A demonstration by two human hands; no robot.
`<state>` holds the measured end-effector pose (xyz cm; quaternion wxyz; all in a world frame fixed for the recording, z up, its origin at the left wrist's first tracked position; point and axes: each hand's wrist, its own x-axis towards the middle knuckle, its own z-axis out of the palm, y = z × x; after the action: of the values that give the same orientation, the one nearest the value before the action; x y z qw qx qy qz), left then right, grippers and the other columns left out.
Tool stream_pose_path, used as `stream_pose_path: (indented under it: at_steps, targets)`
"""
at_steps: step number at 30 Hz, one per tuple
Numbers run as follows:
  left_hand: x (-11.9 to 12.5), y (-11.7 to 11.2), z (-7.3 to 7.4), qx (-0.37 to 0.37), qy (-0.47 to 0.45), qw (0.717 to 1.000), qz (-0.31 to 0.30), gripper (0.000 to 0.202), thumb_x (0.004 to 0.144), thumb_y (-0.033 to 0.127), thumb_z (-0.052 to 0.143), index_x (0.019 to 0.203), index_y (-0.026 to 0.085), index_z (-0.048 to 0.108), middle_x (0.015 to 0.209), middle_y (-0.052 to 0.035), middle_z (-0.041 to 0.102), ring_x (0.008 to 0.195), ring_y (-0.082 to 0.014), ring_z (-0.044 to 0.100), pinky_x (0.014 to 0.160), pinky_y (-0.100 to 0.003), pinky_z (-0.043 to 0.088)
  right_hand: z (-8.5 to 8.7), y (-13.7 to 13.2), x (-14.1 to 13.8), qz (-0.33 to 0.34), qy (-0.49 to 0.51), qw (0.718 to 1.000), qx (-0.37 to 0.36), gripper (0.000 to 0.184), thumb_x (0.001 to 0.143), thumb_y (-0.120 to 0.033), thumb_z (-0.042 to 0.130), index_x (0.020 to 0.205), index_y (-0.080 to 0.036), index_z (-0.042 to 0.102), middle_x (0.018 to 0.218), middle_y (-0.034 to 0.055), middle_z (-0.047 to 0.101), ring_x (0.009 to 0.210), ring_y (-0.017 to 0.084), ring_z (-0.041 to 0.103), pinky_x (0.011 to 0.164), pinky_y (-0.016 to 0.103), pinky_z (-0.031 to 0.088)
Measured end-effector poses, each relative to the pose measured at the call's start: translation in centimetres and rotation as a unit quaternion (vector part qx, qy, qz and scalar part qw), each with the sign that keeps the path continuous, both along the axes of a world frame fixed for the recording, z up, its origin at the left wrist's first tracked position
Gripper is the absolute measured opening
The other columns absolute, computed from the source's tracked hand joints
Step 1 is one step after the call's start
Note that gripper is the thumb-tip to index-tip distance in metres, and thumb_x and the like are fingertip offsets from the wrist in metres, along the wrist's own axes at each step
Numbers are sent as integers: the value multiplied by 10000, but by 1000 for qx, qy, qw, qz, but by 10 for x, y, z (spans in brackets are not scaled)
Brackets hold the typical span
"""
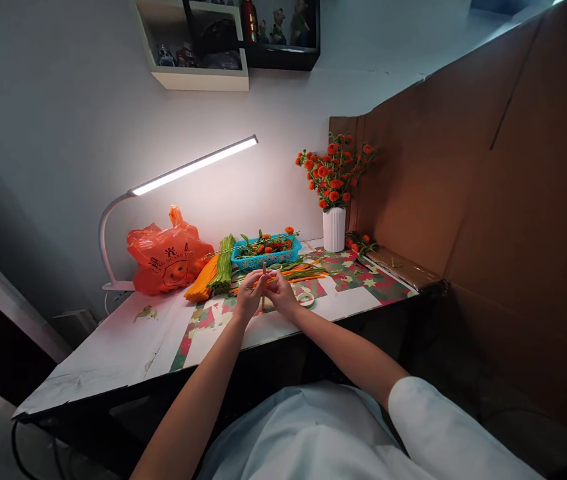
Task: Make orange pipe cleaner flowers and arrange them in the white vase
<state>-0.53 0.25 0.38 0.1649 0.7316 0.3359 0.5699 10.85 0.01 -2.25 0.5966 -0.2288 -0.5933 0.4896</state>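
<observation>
My left hand (249,295) and my right hand (282,295) meet over the table, with fingers pinched together around a thin brown stick (264,304). The stick stands upright, its ends showing above and below the fingers. Whether something finer is also between the fingertips is too small to tell. Just right of my right hand lies a roll of tape (306,300). Behind the hands, loose orange and green pipe cleaners (308,270) are spread out. Bundles of orange pipe cleaners (202,280) and green pipe cleaners (224,267) lie to the left.
A blue basket (266,257) holds orange flowers with green stems. A white ribbed vase (334,230) of orange flowers (332,175) stands at the back right, near a cardboard wall (438,167). An orange plastic bag (168,257) and a lit desk lamp (193,164) are at the left.
</observation>
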Motion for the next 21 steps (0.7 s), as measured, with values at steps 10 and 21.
stream_pose_path:
  at_steps: [10, 21]
  targets:
    - [6, -6, 1, 57, 70, 994, 69, 436, 894, 535, 416, 772, 223, 693, 912, -66, 686, 931, -226, 584, 898, -389, 428, 4, -13, 5, -63, -56, 996, 42, 454, 792, -369, 637, 1155, -232, 403, 729, -22, 609, 680, 160, 622, 645, 255, 478]
    - [9, -5, -7, 15, 30, 998, 51, 407, 876, 538, 434, 755, 202, 629, 773, -47, 653, 775, -198, 586, 745, -327, 462, 2, -11, 6, -90, -94, 989, 68, 481, 822, -375, 605, 1241, -231, 418, 731, 2, 616, 675, 178, 615, 653, 282, 493]
